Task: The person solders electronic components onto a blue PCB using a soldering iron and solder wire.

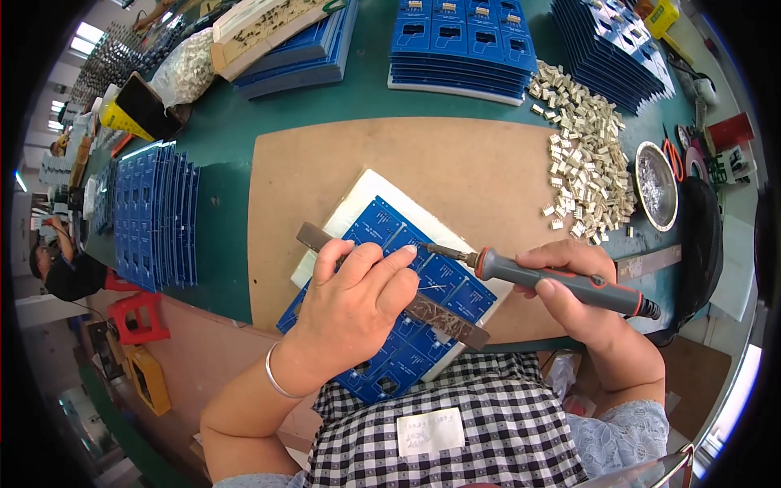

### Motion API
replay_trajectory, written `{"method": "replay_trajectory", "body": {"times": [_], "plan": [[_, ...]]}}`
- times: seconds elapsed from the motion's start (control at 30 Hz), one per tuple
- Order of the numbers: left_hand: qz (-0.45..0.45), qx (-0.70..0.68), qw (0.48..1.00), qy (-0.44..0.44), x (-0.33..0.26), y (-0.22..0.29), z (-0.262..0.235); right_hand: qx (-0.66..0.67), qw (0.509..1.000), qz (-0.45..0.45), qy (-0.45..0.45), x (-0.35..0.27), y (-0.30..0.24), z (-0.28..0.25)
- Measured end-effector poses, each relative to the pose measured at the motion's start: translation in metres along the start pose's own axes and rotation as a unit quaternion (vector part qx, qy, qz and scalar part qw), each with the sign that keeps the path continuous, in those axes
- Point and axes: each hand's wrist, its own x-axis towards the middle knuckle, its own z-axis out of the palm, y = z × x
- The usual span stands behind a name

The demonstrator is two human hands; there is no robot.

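Note:
My left hand (354,305) is closed above a blue circuit board panel (468,297), its fingertips near the panel's upper middle. From the fingers sticks out a thin, silvery strand (433,286) that looks like solder wire. A grey and red soldering iron (529,276) is gripped in my right hand (592,325), its tip close to my left fingertips. Whether tip and wire touch is hidden by the fingers. Across the panel lies a worn metal bar (451,321), partly under my left hand. Beneath the tilted panel is a white pad (366,185).
Small white connectors (582,163) are heaped right of the brown board (309,163), beside a metal bowl (656,187). Blue panel stacks stand at the back (460,61) and left (154,215). A cardboard tray (260,37) rests on another stack. Far left, another person (69,264) sits.

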Motion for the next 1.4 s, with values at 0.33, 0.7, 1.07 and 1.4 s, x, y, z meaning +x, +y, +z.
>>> {"method": "replay_trajectory", "body": {"times": [0.33, 0.7, 1.07, 1.4], "plan": [[0.002, -0.020, 1.000, 0.000, 0.001, -0.001, 0.001, 0.044, 0.998, 0.036, 0.003, 0.003, 0.003, 0.001], [0.001, -0.035, 0.999, 0.009, 0.001, -0.001, 0.002, 0.045, 0.998, 0.038, -0.002, 0.010, 0.003, 0.000], [0.001, -0.051, 0.999, 0.006, 0.003, -0.001, 0.000, 0.078, 0.996, 0.046, 0.004, 0.014, 0.005, -0.002], [-0.003, -0.062, 0.998, 0.006, 0.003, -0.001, 0.000, 0.136, 0.989, 0.057, 0.022, 0.013, 0.009, 0.002]]}}
